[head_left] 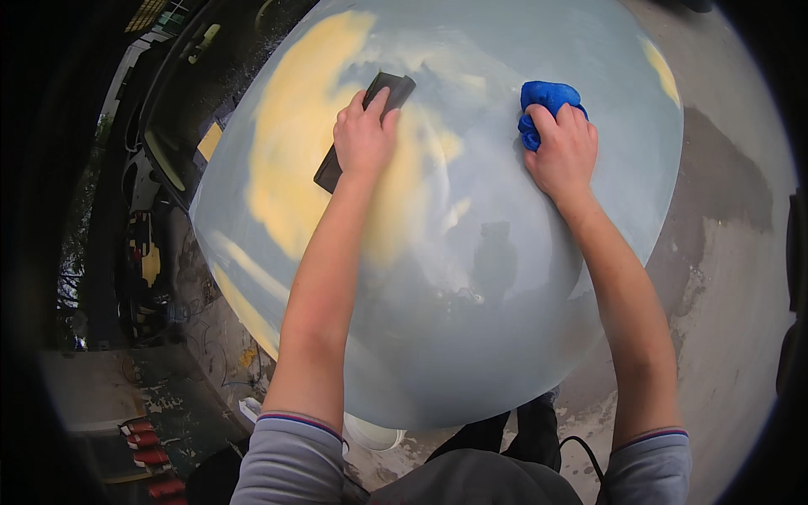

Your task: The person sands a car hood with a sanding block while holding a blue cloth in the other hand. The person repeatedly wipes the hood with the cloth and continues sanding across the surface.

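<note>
A large curved grey panel [522, 337], looking like a primed car hood, spreads out in front of me. Patches of yellow filler [278, 160] show on its left half, with smeared, wet-looking streaks toward the middle. On the yellow area my left hand [364, 143] grips a long black sanding block [329, 171], lying tilted against the surface. The block's middle is hidden under my fingers. Farther right, my right hand [566, 156] is closed round a bunched blue cloth [549, 94] that rests on the grey surface.
A dark car body [168, 126] stands close on the left. Under the panel's near edge is a white bucket [376, 434], with a black cable [589, 452] near my legs. Red cylinders [147, 439] lie at lower left. Concrete floor [732, 337] with a damp patch runs along the right.
</note>
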`<state>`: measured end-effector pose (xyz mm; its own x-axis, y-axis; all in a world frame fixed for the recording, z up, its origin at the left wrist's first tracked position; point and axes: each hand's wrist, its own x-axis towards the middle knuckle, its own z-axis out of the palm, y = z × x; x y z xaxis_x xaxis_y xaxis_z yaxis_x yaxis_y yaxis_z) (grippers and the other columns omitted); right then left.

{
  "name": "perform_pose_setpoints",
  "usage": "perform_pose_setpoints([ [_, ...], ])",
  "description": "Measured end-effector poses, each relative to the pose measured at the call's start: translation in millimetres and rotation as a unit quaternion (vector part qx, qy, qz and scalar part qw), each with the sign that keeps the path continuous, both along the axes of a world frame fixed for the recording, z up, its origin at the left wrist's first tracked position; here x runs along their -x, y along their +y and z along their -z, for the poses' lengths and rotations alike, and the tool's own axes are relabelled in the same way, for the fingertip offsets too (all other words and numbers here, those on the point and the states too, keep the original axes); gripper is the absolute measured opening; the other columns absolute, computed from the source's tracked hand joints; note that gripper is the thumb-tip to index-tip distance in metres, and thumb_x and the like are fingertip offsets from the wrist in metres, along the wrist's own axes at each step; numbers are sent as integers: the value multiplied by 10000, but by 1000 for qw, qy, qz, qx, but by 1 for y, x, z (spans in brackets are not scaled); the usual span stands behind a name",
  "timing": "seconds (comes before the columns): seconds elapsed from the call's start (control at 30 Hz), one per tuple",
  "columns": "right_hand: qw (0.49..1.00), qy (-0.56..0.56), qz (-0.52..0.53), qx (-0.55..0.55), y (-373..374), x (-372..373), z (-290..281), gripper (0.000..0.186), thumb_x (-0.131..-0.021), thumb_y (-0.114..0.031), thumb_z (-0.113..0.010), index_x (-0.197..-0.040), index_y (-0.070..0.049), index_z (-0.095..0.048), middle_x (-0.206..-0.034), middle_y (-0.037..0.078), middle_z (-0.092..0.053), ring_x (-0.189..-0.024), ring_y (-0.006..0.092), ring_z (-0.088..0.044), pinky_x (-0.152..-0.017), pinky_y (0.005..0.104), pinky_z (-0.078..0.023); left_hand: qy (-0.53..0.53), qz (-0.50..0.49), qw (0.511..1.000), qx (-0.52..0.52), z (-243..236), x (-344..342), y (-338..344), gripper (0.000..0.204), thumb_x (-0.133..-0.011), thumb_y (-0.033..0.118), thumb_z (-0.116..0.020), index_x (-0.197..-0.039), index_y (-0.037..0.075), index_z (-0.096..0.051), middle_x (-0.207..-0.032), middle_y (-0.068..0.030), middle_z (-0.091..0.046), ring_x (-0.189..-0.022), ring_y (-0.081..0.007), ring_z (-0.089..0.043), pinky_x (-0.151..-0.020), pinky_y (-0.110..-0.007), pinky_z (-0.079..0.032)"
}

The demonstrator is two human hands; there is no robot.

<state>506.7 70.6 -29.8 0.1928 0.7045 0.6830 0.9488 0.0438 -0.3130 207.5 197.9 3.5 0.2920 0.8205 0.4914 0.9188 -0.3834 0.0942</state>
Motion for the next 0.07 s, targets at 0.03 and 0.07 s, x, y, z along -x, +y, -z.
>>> perform_pose_setpoints([
  [0.03,1000,-1,4,-1,0,-4,0,506,-704,-48,-837,-1172,-224,-761,-1051,44,-639,-1096,295,-654,-898,455,-486,-9,10,1000,4,4,-1,-12,495,-1010,370,-780,-1488,244,-749,-1571,-182,-647,-1334,-412,-652,-1167,-528,-510],
  [0.07,1000,-3,15,-8,1,-15,2,513,-706,-56,-843,-1183,-227,-762,-1049,43,-638,-1104,292,-657,-905,460,-490,7,40,999,32,8,-1,-42,576,-987,418,-830,-1529,256,-728,-1593,-195,-639,-1416,-415,-624,-1229,-509,-490],
])
